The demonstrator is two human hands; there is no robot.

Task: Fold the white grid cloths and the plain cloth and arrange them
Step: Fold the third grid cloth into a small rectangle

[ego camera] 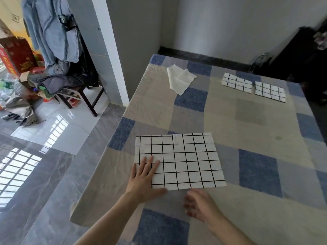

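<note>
A white grid cloth [184, 160] lies spread flat near the table's front left. My left hand [144, 175] rests with straight fingers on its near left corner. My right hand [200, 204] hovers just below the cloth's near edge, fingers loosely curled and holding nothing. Two small folded grid cloths, one [237, 82] beside the other [270, 91], lie at the far right of the table. A plain cream cloth [179, 78] lies rumpled and partly turned over at the far middle.
The table [247, 121] is covered with a blue, grey and beige checked sheet. Its left edge drops to a glossy tiled floor. A chair [77, 92] piled with clothes stands at left beside a wall corner. Dark furniture [304, 55] stands at the far right.
</note>
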